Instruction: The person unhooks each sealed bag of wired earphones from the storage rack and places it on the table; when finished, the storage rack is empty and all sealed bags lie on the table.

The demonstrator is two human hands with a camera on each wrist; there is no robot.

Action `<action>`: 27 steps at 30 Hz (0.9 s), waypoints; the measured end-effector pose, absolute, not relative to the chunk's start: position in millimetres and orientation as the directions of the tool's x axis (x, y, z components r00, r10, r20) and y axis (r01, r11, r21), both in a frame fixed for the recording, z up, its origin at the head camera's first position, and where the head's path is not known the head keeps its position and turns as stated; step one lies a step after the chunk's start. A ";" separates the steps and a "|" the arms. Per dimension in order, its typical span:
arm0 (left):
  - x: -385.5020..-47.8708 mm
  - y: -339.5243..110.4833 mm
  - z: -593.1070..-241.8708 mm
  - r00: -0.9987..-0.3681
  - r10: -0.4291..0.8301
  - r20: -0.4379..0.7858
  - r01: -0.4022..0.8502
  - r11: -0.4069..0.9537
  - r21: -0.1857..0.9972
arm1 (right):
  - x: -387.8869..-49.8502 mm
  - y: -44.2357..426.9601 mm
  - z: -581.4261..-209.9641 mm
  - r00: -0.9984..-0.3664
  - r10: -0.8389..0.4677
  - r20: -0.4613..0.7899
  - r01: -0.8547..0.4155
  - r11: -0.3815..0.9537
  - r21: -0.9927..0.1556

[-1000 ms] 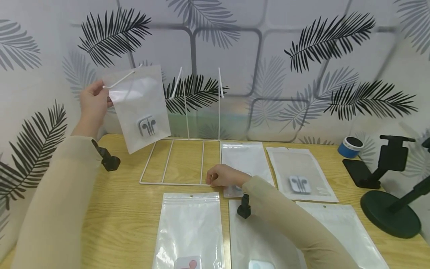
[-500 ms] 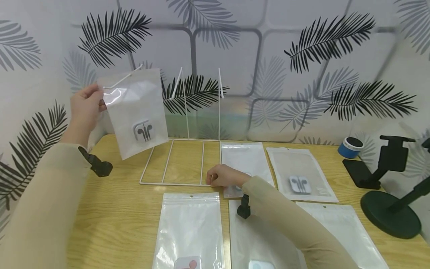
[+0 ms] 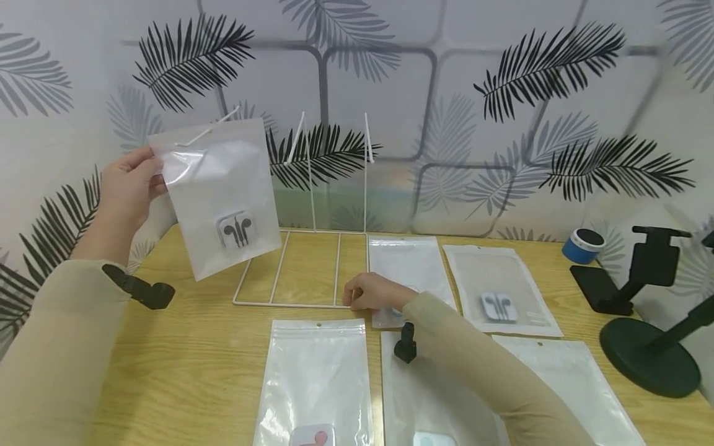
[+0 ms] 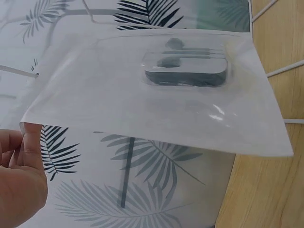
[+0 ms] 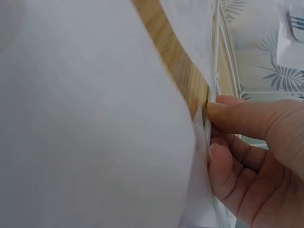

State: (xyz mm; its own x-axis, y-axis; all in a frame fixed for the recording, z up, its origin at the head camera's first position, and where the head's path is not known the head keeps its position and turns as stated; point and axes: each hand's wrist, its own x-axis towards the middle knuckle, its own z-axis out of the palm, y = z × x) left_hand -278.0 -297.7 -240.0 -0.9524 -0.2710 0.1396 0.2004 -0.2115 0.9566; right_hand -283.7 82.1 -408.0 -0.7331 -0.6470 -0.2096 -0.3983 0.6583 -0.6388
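My left hand (image 3: 127,186) pinches the upper left edge of a translucent white zip bag (image 3: 223,167). In the bag lies a flat case with dark earphones (image 3: 237,229). The bag hangs tilted on the left hook (image 3: 196,137) of a white wire rack (image 3: 301,305), whose tip sticks out in front of it. At the rack's front right base corner, my right hand (image 3: 374,291) pinches the wire between thumb and fingers. In the right wrist view the thumb and fingers of the right hand (image 5: 266,156) close on that bar, beside a bag edge.
Two further hooks (image 3: 369,139) project from the rack. Several bagged earphone cases lie on the wooden table (image 3: 184,371), one bag (image 3: 413,254) partly under my right hand. A blue round speaker (image 3: 581,248), a black phone-like slab (image 3: 591,286) and a dark stand (image 3: 649,356) are at right.
My left hand has moved left and down, still holding the bag. The bag has slid a little along the hook toward its tip, its lower corner now lower. My right hand stays put.
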 end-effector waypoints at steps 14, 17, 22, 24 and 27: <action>-252.2 -314.0 -242.5 -0.965 -0.225 0.137 0.219 -0.394 0.893 | -282.7 82.1 -411.2 -0.734 -0.644 -0.217 -0.392 0.662 -0.639; -249.4 -317.4 -242.1 -0.967 -0.218 0.132 0.215 -0.421 0.881 | -283.1 82.8 -411.0 -0.733 -0.646 -0.215 -0.396 0.661 -0.637; -242.3 -321.3 -240.7 -0.971 -0.204 0.127 0.203 -0.415 0.887 | -284.4 84.2 -411.4 -0.723 -0.661 -0.203 -0.417 0.651 -0.634; -239.4 -322.8 -240.0 -0.973 -0.188 0.134 0.204 -0.426 0.882 | -285.3 84.6 -411.9 -0.719 -0.667 -0.197 -0.427 0.647 -0.632; -236.1 -323.9 -238.7 -0.973 -0.173 0.150 0.215 -0.464 0.859 | -286.3 85.3 -412.3 -0.714 -0.674 -0.192 -0.435 0.641 -0.633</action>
